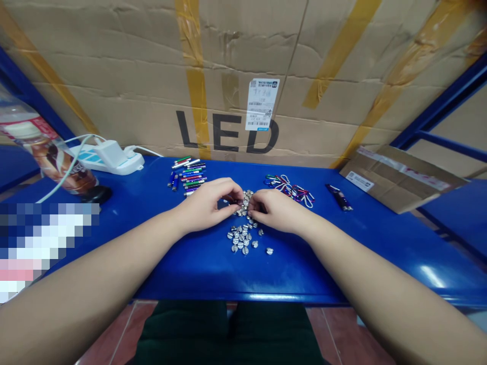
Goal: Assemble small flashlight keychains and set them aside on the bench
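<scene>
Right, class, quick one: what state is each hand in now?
Left hand: curled at the slotted screw pile, grip cannot be told.
Right hand: curled at the same pile, grip cannot be told.

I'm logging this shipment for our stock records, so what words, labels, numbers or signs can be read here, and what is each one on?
"LED": large black letters on the cardboard carton, crossed by yellow tape.
White barcode sticker on the carton: QR code and barcodes, print too small to read.
White label on the flat cardboard package: too small to read.
Plastic bottle's wrapper: too blurred to read.
</scene>
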Demonstrator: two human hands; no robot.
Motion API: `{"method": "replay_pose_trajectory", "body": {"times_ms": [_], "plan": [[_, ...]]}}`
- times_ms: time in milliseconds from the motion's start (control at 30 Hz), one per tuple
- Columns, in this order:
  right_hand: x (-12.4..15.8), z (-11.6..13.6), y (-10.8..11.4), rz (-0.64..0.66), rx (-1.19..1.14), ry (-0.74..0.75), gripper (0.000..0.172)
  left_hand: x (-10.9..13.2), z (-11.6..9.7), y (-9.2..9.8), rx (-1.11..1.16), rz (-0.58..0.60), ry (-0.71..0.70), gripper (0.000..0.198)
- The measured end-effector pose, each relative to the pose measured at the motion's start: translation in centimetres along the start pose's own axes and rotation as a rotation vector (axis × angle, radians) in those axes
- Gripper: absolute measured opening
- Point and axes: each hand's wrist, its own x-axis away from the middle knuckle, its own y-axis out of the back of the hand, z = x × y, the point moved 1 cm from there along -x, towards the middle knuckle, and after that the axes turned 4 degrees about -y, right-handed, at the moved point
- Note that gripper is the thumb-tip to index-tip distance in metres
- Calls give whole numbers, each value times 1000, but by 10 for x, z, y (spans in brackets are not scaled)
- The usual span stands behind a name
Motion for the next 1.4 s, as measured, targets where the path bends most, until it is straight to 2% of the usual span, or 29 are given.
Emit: {"method": "replay_pose_trajectory", "body": {"times_ms": [500,833,1067,1267,1400], "plan": [[0,-1,0,38,22,-16,8,0,-1,-1,-7,-1,-6,13],[-1,-9,-4,66,-2,87,7,0,-2,0,-1,8,-8,12],[0,-7,2,-8,-33,95,7,1,-1,0,-5,-5,-9,13],[8,-5,17,-190,-236,85,2,2,-1,1,-7,-8,-3,13],[13,-6,21,-259,-580,31,19,2,-2,1,-7,-6,-4,11]]}}
